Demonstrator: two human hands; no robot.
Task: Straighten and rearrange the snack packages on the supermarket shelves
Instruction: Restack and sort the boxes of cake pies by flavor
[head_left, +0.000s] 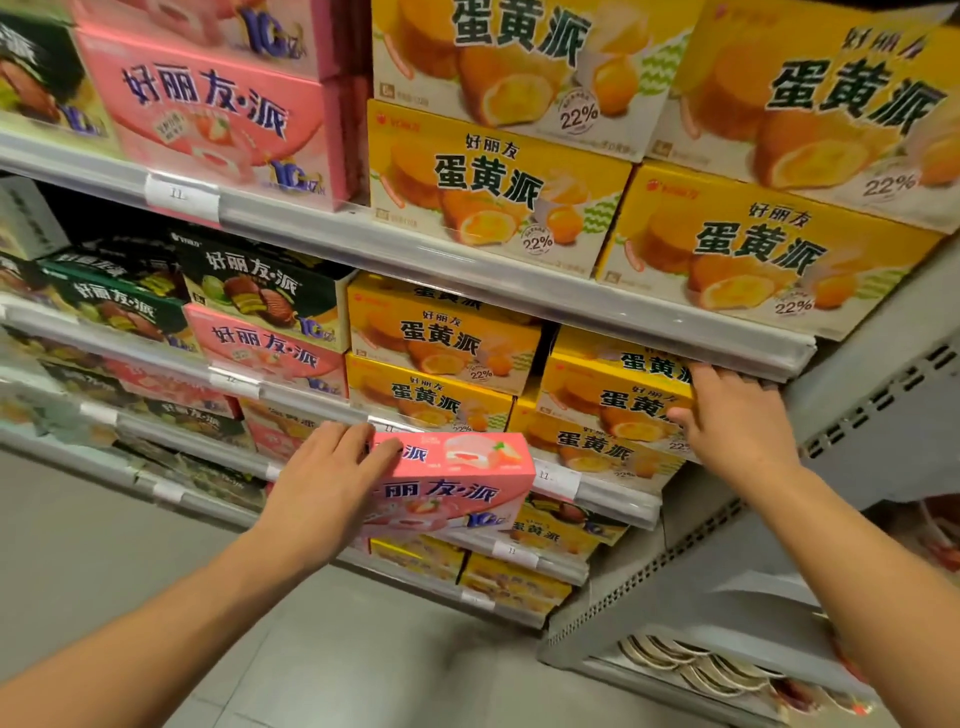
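Note:
My left hand (324, 480) grips the left end of a pink strawberry pie box (457, 480), held out in front of the middle shelf. My right hand (727, 415) grips the right end of a yellow egg-yolk pie box (618, 400) in the stack at the shelf's right end, thumb on its front, fingers over its top. More yellow boxes (441, 332) stand stacked to the left of it. Pink boxes (270, 343) and dark green boxes (260, 280) fill the shelf further left.
The upper shelf (415, 249) carries large yellow boxes (753, 249) and pink boxes (208, 109). Lower shelves (519, 551) hold more yellow boxes. A grey perforated end panel (857, 415) bounds the shelves on the right, with another rack (727, 660) beside it. Grey floor tiles lie below.

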